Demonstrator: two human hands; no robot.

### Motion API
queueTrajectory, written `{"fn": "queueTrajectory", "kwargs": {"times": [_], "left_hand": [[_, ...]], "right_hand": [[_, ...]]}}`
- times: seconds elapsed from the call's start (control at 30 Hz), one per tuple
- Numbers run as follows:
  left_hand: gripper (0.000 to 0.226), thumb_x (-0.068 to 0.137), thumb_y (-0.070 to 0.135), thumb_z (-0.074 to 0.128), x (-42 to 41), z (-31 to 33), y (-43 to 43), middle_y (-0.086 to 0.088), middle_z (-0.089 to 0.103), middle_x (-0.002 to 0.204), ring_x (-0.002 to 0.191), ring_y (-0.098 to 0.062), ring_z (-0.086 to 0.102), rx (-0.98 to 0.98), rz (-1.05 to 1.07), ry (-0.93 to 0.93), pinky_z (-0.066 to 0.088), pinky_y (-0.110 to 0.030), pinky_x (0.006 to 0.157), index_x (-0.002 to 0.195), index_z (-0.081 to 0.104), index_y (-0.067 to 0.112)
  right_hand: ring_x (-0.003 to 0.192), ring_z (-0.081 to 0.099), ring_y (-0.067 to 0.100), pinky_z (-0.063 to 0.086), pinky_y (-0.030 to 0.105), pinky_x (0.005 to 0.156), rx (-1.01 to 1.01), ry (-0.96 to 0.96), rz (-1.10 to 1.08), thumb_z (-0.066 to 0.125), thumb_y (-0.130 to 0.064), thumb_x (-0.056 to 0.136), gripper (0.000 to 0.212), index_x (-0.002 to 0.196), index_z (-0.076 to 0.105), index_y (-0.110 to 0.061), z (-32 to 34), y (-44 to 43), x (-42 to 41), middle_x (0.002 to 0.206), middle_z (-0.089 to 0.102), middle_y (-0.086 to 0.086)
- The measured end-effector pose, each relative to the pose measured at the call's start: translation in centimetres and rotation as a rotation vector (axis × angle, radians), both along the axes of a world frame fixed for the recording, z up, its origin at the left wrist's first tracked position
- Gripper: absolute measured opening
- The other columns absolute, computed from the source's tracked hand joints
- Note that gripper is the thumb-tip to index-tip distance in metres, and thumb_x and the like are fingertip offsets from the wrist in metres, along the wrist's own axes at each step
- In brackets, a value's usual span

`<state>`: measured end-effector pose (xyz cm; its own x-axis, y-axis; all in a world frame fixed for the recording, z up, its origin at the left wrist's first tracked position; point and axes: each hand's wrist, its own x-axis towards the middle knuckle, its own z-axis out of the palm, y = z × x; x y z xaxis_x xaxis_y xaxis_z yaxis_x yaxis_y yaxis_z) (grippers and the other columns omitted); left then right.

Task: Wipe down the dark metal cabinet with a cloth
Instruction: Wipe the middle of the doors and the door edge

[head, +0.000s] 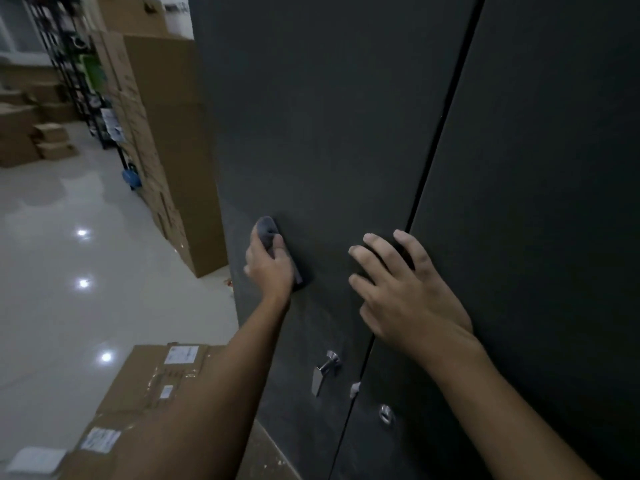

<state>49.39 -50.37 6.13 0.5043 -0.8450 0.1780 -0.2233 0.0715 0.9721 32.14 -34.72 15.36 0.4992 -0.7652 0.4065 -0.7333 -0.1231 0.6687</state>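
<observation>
A tall dark cabinet (346,116) filled the centre and right of the view, seen close up and at a tilt. Its two flat doors met at a thin black seam (440,140) that ran from the upper right down toward the bottom centre.

The left hand (268,268) reached out on a bare arm to the left door, near its outer edge. Its fingers were curled around a small grey cloth (266,230), bunched in the grip and pressed against the door's face. Part of the cloth stuck out above the fingers, and a strip showed beside the palm.

The right hand (398,292) lay on the same door, just beside the seam and apart from the left hand. Its fingers were spread and loose, grasping nothing, with the tips touching the metal.

Below the hands, a silver handle (327,367) stood out from the left door. A small round lock (386,414) sat on the right door, just across the seam. A small white tab (355,389) showed at the seam between them.

Left of the cabinet, tall boxes (166,116) stood just beside it, with a black rack (72,64) beyond them. The pale glossy floor (69,237) showed bright spots of light. A labelled carton (149,386) lay low in the foreground, under the left arm.
</observation>
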Motion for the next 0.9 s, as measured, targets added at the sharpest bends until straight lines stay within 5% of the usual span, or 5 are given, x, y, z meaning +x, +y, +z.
{"fn": "queueTrajectory", "kwargs": {"times": [0.2, 0.43, 0.63, 0.73, 0.9], "left_hand": [[0.048, 0.092, 0.013, 0.063, -4.0, -2.6, 7.5, 0.022, 0.05, 0.13, 0.121, 0.005, 0.044, -0.357, -0.165, -0.13, 0.031, -0.02, 0.105, 0.137, 0.051, 0.026], [0.063, 0.078, -0.015, 0.062, 0.3, -1.4, 2.9, 0.006, 0.059, 0.122, 0.116, -0.004, 0.053, -0.492, -0.182, -0.133, 0.046, -0.038, 0.102, 0.127, 0.059, 0.023], [0.056, 0.082, -0.014, 0.063, 4.8, 0.6, -2.2, -0.001, 0.062, 0.126, 0.119, -0.013, 0.056, -0.564, -0.226, -0.137, 0.045, -0.038, 0.105, 0.127, 0.064, 0.019], [0.06, 0.076, -0.02, 0.061, 6.9, 1.0, -5.5, -0.008, 0.061, 0.12, 0.114, -0.025, 0.056, -0.607, -0.252, -0.189, 0.046, -0.039, 0.101, 0.125, 0.064, 0.015], [0.053, 0.08, -0.013, 0.066, 10.7, 1.8, -10.4, -0.009, 0.06, 0.117, 0.112, -0.019, 0.055, -0.631, -0.262, -0.178, 0.041, -0.024, 0.102, 0.126, 0.064, 0.014]], "right_hand": [[0.138, 0.041, 0.025, 0.005, 0.05, 0.12, -0.07, -0.024, 0.015, 0.054, -0.035, 0.084, 0.025, 0.1, 0.067, -0.021, -0.2, -0.3, 0.3, 0.139, 0.054, 0.006], [0.139, 0.041, 0.022, 0.009, 0.049, 0.12, -0.116, 0.007, -0.01, 0.048, -0.032, 0.089, 0.028, 0.11, 0.065, -0.025, -0.5, -0.5, 0.5, 0.142, 0.053, 0.001], [0.128, 0.047, 0.018, 0.019, 0.046, 0.115, -0.168, -0.183, -0.052, 0.057, -0.033, 0.084, 0.028, 0.109, 0.07, -0.032, -0.2, -1.5, 2.6, 0.14, 0.058, -0.005], [0.136, 0.043, 0.022, 0.012, 0.055, 0.119, -0.164, -0.25, -0.066, 0.061, -0.035, 0.08, 0.031, 0.109, 0.073, -0.032, 0.3, -4.3, 6.1, 0.145, 0.055, -0.003], [0.148, 0.031, 0.024, 0.002, 0.065, 0.119, -0.129, -0.265, -0.121, 0.06, -0.036, 0.082, 0.036, 0.117, 0.07, -0.034, 1.7, -9.7, 11.0, 0.152, 0.047, -0.002]]}}
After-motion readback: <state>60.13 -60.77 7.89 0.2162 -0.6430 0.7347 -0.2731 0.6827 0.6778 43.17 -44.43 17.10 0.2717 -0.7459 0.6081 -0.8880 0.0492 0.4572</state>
